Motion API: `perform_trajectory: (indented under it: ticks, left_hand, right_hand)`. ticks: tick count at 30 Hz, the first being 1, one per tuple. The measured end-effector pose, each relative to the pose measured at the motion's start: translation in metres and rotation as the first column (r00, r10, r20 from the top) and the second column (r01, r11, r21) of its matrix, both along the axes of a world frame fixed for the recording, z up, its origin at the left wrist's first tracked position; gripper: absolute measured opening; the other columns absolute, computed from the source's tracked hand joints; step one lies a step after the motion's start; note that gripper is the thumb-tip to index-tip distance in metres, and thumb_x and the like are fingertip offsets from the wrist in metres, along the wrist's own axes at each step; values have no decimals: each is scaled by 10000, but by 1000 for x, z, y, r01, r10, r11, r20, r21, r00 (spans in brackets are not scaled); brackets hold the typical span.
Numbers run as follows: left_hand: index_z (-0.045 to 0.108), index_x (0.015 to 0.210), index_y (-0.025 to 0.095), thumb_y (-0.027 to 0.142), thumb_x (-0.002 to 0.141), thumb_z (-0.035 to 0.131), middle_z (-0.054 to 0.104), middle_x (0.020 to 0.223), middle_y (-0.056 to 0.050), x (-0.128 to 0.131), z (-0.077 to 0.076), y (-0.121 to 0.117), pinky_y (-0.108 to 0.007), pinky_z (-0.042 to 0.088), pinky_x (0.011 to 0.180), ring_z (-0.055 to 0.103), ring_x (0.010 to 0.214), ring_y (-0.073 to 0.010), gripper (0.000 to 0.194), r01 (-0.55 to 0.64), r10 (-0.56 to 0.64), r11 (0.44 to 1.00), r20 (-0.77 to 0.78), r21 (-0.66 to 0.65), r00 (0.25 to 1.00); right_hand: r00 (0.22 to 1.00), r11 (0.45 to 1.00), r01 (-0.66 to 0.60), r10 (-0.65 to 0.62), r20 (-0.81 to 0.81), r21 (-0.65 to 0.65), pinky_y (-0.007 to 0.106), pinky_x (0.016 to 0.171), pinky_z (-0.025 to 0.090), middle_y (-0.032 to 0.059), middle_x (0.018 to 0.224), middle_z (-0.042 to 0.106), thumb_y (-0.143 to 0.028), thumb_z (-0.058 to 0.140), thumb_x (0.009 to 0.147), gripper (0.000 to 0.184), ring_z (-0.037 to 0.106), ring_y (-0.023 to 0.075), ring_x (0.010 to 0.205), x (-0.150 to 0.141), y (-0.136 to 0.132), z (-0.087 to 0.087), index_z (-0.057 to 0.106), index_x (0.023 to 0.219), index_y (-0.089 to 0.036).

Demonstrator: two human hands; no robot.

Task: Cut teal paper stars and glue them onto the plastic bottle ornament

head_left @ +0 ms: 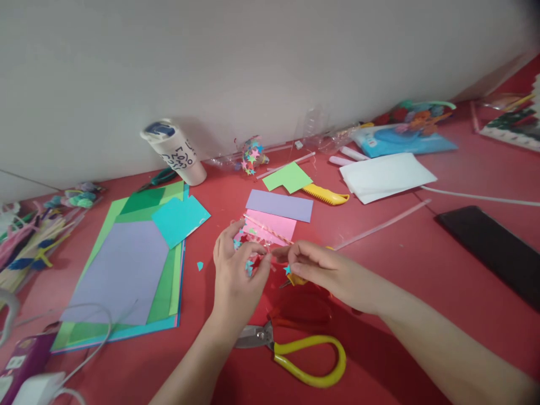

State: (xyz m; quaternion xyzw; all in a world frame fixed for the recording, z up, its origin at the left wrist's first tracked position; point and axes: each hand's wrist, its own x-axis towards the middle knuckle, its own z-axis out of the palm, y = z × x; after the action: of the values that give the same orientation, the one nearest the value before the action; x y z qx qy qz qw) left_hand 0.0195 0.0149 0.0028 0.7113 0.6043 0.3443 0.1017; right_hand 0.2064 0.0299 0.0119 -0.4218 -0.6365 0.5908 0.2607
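My left hand [242, 264] curls around a cluster of small paper stars on clear wrapping, its thumb and forefinger pinched together. A red star [256, 262] shows between its fingers; most of the cluster is hidden. Fingertips of my right hand [316, 264] meet the left ones, pinched on something too small to make out. Beneath the right hand lie a small blue star [287, 270] and a yellow object with a pointed metal tip [286, 285]. Scissors with one yellow and one red handle [312, 365] lie just below both hands. Pink paper [276, 225] lies just beyond the fingers.
Coloured paper sheets [122, 270] are stacked at left, near a white tumbler [177, 152]. A star-covered ball [252, 154] stands by the wall. A yellow cutter [327, 194] lies under green paper [291, 177]. White tissue [386, 177] and a black phone-like slab [491, 247] are at right.
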Motion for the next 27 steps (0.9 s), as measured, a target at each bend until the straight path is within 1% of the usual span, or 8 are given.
perform_trajectory:
  ticks: [5, 9, 12, 15, 17, 22, 24, 27]
  left_hand:
    - [637, 761, 224, 212, 829, 611, 487, 1279, -80, -2, -2, -2, -515, 372, 1006, 443, 1231, -276, 73, -4, 7, 999, 66, -38, 998]
    - [664, 782, 236, 230, 841, 602, 498, 1269, -73, -3, -6, -3, -502, 396, 988, 457, 1222, -271, 86, 7, -4, 999, 90, -34, 996]
    - [669, 800, 246, 203, 838, 598, 516, 1257, -64, -4, -9, -3, -510, 387, 998, 470, 1205, -266, 91, 33, -34, 999, 45, 28, 998]
    - [660, 821, 246, 156, 822, 597, 525, 1259, -61, -4, -11, -4, -505, 387, 1003, 477, 1201, -260, 110, 59, -60, 994, 5, 91, 998]
    - [651, 821, 241, 131, 808, 598, 531, 1249, -66, -4, -12, -4, -504, 381, 1009, 485, 1188, -256, 122, 70, -69, 990, -13, 122, 998]
    - [631, 820, 241, 97, 779, 584, 550, 1209, -66, -3, -15, -4, -529, 362, 1019, 518, 1136, -260, 157, 99, -90, 979, -61, 176, 994]
    - [627, 832, 232, 84, 763, 588, 546, 1217, -77, -4, -17, -5, -544, 343, 1028, 510, 1154, -274, 168, 118, -104, 974, -80, 193, 991]
    - [626, 847, 219, 70, 754, 596, 543, 1228, -96, -5, -20, -6, -558, 332, 1030, 498, 1176, -289, 178, 136, -119, 970, -98, 202, 988]
  right_hand:
    - [999, 996, 46, -47, 16, 78, 252, 586, 441, -8, 791, 595, -244, 473, 908, 121, 544, 141, 660, -4, 5, 6, 496, 791, -230]
    - [998, 963, 67, -64, -21, 261, 236, 657, 450, -5, 796, 560, -148, 508, 878, 118, 545, 134, 732, -10, 9, 8, 530, 782, -212]
    - [997, 924, 77, -62, -50, 374, 250, 705, 458, 11, 824, 566, -108, 503, 873, 139, 551, 140, 766, -13, 10, 3, 536, 782, -208]
    - [998, 889, 65, -47, -52, 452, 260, 699, 462, 23, 836, 575, -110, 508, 887, 135, 560, 148, 770, -15, 10, -3, 538, 800, -208]
    - [999, 853, 45, -37, -27, 520, 265, 700, 464, 30, 847, 583, -105, 510, 896, 133, 565, 152, 782, -15, 11, -7, 539, 819, -208]
    - [998, 709, -31, -15, 58, 705, 269, 690, 491, 49, 861, 617, -135, 466, 944, 130, 576, 159, 782, -13, 11, -16, 555, 889, -214]
    - [997, 679, -53, -12, 83, 732, 260, 663, 495, 51, 848, 626, -139, 467, 948, 129, 576, 157, 756, -12, 12, -18, 560, 899, -213]
    - [995, 664, -67, -8, 97, 745, 255, 658, 500, 60, 848, 635, -121, 480, 938, 120, 581, 159, 756, -12, 12, -20, 558, 914, -209]
